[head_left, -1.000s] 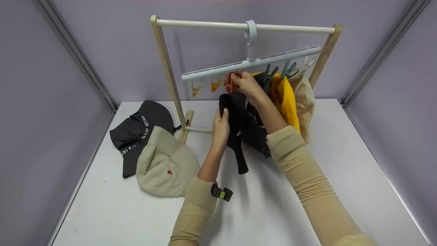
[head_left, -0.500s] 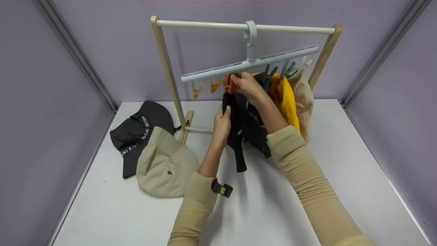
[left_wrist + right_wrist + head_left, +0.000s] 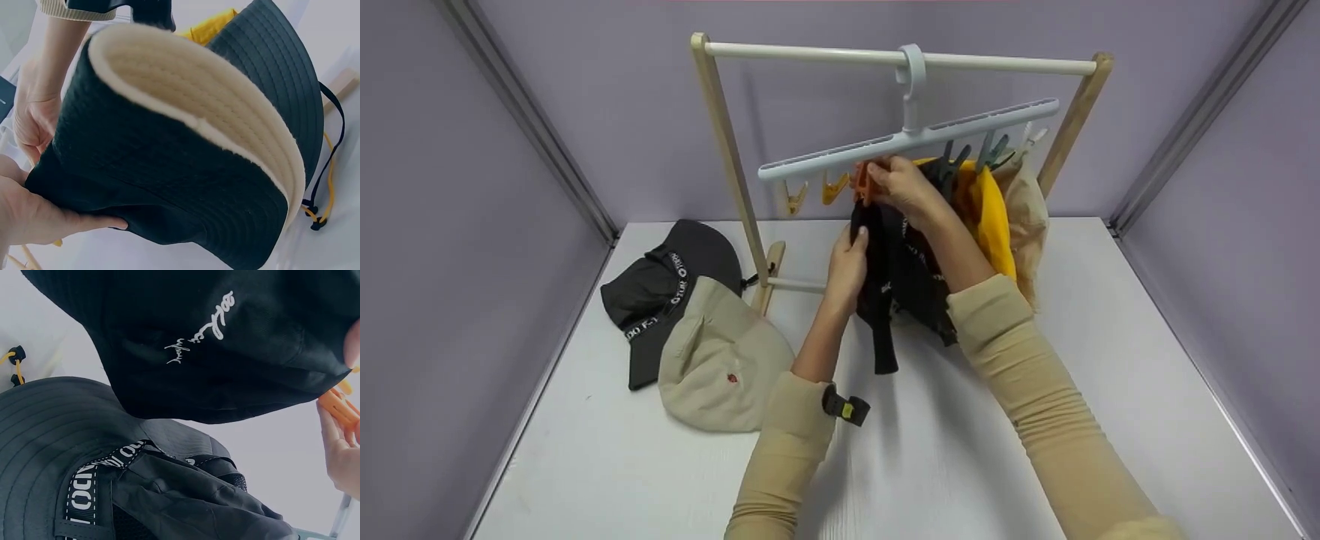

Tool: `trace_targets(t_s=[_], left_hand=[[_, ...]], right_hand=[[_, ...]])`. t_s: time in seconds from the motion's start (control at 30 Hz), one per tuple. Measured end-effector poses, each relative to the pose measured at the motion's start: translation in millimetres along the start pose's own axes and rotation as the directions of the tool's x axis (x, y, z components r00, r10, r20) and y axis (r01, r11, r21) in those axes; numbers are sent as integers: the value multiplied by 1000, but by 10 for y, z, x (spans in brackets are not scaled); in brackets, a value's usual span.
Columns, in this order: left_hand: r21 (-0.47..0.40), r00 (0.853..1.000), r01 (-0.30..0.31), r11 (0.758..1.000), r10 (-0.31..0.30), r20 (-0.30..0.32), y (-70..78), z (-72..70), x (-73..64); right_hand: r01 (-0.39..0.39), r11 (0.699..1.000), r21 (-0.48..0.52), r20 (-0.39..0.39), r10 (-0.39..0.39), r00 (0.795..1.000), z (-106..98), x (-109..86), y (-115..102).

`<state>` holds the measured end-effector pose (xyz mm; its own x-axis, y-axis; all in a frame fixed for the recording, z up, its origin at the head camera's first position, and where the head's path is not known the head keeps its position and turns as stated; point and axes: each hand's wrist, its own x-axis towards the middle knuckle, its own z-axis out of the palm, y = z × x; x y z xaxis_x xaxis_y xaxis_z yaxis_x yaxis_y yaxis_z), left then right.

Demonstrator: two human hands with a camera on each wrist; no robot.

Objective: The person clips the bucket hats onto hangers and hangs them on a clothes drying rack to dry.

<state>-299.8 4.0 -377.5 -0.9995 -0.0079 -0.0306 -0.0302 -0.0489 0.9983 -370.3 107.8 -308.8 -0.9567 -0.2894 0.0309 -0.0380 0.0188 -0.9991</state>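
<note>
My left hand (image 3: 847, 266) grips a black bucket hat (image 3: 876, 262), thumb on its near side. The left wrist view shows that hat's cream fleece lining (image 3: 208, 93), and the right wrist view shows white script on its outside. Above it, my right hand (image 3: 906, 187) pinches an orange clothespin (image 3: 864, 184) under the pale blue hanger (image 3: 911, 139). The hat's upper edge meets the clothespin's lower end; whether it lies between the jaws I cannot tell. Right of the held hat hangs another black hat (image 3: 919, 281) with white lettering, partly behind my right forearm.
A yellow hat (image 3: 994, 217) and a beige hat (image 3: 1026, 214) hang farther right. Two yellowish clothespins (image 3: 834, 187) dangle at left. The hanger tilts on the rack's white rod (image 3: 810, 52). A black cap (image 3: 660, 292) and a cream hat (image 3: 727, 367) lie on the white table.
My left hand has moved slightly up and right, bringing the black bucket hat's upper edge to the orange clothespin. My right hand has stayed nearly still on the clothespin.
</note>
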Motion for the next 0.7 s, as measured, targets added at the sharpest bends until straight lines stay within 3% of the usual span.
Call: trace_targets(t_s=[0.3,0.47,0.7], left_hand=[[56,999,-16,998,14,37,16,-46,46],[80,999,-29,996,32,-38,28,-51,49],[-34,991,-70,997,65,-119,63,-11,2]], right_hand=[[0,1000,1,32,0,999,-26,-38,-18],[3,1000,-23,21,-2,1000,-17,-37,-28],[17,999,-28,2,-17,1000,10,-11,-22]])
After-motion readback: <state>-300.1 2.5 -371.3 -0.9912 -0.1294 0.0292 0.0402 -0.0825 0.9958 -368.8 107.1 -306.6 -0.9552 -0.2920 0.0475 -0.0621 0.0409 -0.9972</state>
